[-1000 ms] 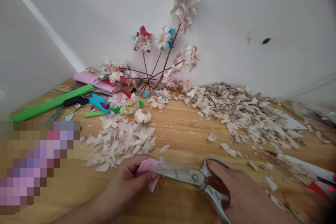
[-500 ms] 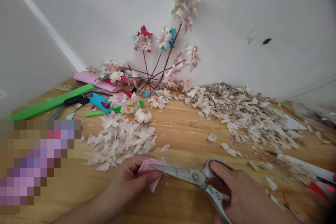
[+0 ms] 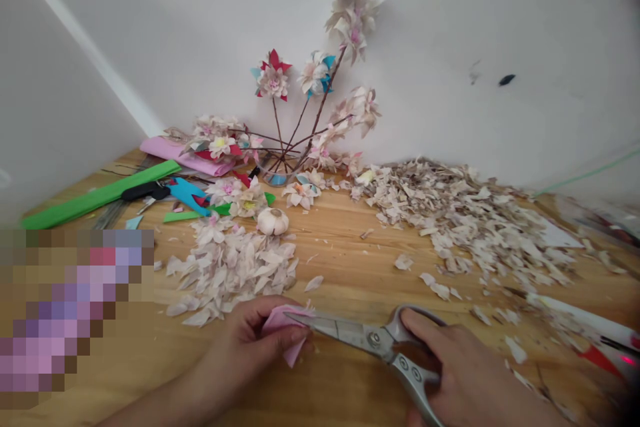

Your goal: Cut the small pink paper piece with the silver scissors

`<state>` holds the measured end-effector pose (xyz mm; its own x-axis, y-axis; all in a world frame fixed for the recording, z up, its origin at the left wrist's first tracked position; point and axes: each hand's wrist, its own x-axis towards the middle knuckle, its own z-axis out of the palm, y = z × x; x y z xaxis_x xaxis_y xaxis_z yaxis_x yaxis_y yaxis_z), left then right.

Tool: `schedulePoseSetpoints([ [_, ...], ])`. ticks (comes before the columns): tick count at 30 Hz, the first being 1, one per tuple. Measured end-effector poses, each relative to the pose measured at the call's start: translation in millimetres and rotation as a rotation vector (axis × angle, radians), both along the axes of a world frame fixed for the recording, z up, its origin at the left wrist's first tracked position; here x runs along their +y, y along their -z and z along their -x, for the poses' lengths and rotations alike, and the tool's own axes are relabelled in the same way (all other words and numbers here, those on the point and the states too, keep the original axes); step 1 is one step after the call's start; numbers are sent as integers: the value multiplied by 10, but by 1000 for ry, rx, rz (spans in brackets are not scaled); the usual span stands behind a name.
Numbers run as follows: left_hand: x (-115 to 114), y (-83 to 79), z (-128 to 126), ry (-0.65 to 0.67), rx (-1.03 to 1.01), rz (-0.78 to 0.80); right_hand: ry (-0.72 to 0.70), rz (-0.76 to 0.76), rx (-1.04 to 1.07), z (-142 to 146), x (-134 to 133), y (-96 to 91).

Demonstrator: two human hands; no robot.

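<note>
**Head view: scissors meet pink paper at the table's near edge**

Head view, and it's all happening low in the frame. The left hand (image 3: 250, 340) has its fingers pinched shut on a small pink paper piece (image 3: 293, 352), held just above the wooden table (image 3: 350, 267). The right hand (image 3: 465, 380) is curled through the handles of the steel scissors (image 3: 367, 339), gripping them firmly. The blades look close together, with the tip lying across the paper's top edge. Just behind the left hand sits a pile of pale petals (image 3: 230, 267), with a garlic bulb (image 3: 273, 221) beyond it. Paper flowers on stems (image 3: 315, 73) lean against the wall, and a heap of scraps (image 3: 460, 213) spreads out to the right.
</note>
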<state>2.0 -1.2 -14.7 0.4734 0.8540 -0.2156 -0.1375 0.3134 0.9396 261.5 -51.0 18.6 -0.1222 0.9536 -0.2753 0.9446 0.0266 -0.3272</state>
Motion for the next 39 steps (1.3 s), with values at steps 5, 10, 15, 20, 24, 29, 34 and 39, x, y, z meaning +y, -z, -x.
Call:
schedulePoseSetpoints([
  [5, -19, 10, 2, 12, -2, -1, 1, 5, -16, 36, -6, -44],
  [10, -21, 39, 1, -12, -4, -8, 4, 3, 8, 48, 1, -73],
  [15, -16, 56, 2, -6, -8, 3, 19, 50, 4, 28, -4, -61],
  [20, -5, 43, 12, -12, 15, -1, 11, 46, -15, -11, 14, -10],
  [24, 0, 13, 11, -12, 15, -6, 14, 84, 6, -11, 24, -1],
  [29, 14, -41, 2, -7, 13, -23, 34, 78, -14, 12, 15, -7],
  [34, 27, -74, -3, 1, 5, -24, 40, 75, -6, 8, -4, 24],
  [39, 32, -75, 0, 5, 20, -13, 55, 80, -25, 17, -2, 15],
])
